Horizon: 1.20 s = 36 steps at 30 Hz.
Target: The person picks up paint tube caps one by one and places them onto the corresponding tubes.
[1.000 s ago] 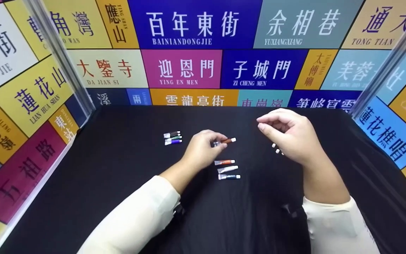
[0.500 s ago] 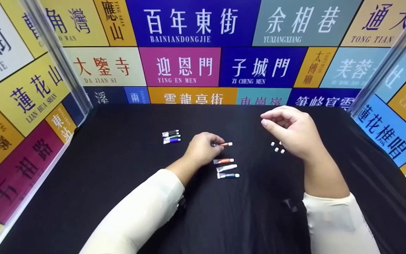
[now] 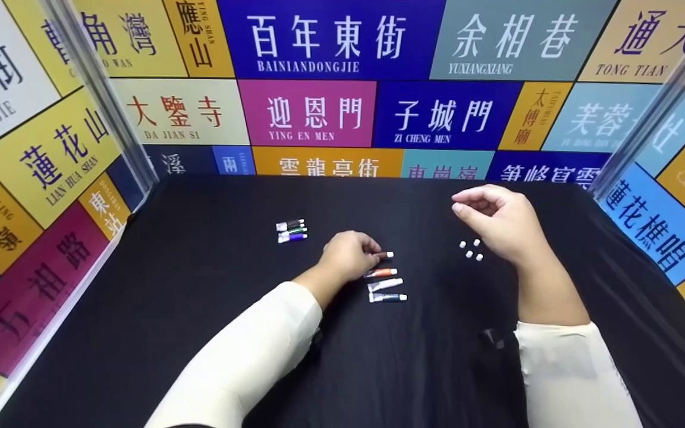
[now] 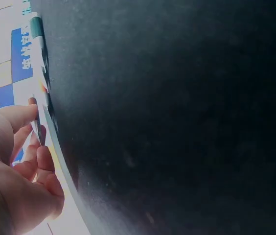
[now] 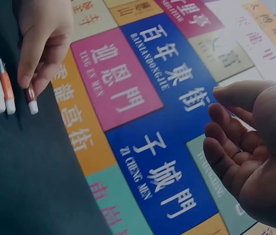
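My left hand (image 3: 347,255) pinches a small brown paint tube (image 3: 386,255) with a white cap, its fingers hiding the tube's far end. Just in front of it lie an orange tube (image 3: 385,273), a white tube (image 3: 385,284) and a dark blue-green tube (image 3: 387,298), roughly in a row with caps to the right. Raised over the right part of the table, my right hand (image 3: 500,223) has loosely bent fingers and holds nothing visible; the right wrist view shows a gap between thumb and fingers. Several small white pieces (image 3: 462,244) like caps lie to its lower left.
A black cloth (image 3: 200,333) covers the table. Farther back to the left sits a small group of tubes, with a purple tube (image 3: 293,238) at the front. Printed panels (image 3: 307,113) stand behind and at both sides.
My left hand has brought the brown tube down and nearer, close behind the orange one. My right hand has drifted slightly right, uncovering more of the white pieces.
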Tool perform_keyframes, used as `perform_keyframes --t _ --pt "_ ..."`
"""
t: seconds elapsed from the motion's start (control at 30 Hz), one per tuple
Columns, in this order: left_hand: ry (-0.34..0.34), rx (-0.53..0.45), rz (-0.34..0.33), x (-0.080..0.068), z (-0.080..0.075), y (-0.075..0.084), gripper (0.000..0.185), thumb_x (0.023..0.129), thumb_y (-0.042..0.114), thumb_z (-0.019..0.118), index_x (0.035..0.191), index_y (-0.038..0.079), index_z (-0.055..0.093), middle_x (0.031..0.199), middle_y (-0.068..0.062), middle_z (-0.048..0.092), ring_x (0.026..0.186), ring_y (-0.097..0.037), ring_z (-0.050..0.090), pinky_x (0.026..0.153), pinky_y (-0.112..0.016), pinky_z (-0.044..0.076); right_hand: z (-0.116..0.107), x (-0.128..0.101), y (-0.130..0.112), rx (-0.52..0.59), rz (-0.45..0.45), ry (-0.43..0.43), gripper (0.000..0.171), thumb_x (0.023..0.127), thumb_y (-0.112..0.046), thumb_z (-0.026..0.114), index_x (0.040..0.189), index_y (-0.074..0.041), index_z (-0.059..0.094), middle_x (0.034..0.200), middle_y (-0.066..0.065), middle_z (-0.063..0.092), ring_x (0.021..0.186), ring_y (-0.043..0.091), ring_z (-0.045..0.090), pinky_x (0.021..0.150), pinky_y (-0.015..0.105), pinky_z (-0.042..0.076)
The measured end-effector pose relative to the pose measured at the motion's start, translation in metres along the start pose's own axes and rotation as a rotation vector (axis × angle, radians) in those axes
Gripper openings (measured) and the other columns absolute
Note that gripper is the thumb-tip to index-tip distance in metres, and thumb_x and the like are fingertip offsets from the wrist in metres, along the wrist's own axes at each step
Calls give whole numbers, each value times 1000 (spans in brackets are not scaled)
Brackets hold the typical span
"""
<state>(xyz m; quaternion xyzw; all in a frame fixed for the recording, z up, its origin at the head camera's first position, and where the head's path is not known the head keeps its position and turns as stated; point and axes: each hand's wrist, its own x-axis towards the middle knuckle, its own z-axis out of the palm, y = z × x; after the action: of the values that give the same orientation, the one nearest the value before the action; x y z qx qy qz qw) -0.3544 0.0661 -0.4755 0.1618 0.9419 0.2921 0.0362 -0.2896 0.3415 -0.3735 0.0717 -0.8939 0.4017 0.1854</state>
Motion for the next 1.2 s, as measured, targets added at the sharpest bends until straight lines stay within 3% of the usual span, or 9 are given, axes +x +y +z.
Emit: perform_keyframes --t 0.33,0.6,0.7,1.0,1.2 --pt "-59 -5 -42 3 4 -1 12 94 29 79 104 29 85 102 11 81 105 -18 71 103 -44 53 1 7 30 -35 47 -9 27 97 -37 79 114 -16 82 99 -11 79 83 0 67 72 12 51" --pt "-89 -8 -61 4 8 -1 10 96 30 78 102 30 86 97 13 81 105 -18 69 105 -45 51 2 9 48 -80 91 -28 31 98 -41 77 117 -16 81 110 9 81 84 2 65 72 13 50" --pt "-111 -12 -66 6 7 -2 10 96 30 78 102 30 86 95 12 80 100 -16 67 103 -41 51 2 9 54 -78 105 -30 34 98 -41 77 119 -15 81 111 10 81 85 4 65 71 14 50" --pt "-156 -53 -69 6 3 -4 12 96 28 78 105 25 85 94 7 80 92 -13 63 96 -33 53 6 11 82 53 174 -39 40 97 -40 80 125 -12 79 93 -26 73 80 -1 66 71 17 56" --pt "-140 -38 -55 6 0 -3 14 96 28 77 107 26 85 97 6 81 96 -16 65 100 -38 53 5 12 107 111 251 -80 47 97 -38 80 131 -7 74 95 -30 73 84 1 70 75 20 59"
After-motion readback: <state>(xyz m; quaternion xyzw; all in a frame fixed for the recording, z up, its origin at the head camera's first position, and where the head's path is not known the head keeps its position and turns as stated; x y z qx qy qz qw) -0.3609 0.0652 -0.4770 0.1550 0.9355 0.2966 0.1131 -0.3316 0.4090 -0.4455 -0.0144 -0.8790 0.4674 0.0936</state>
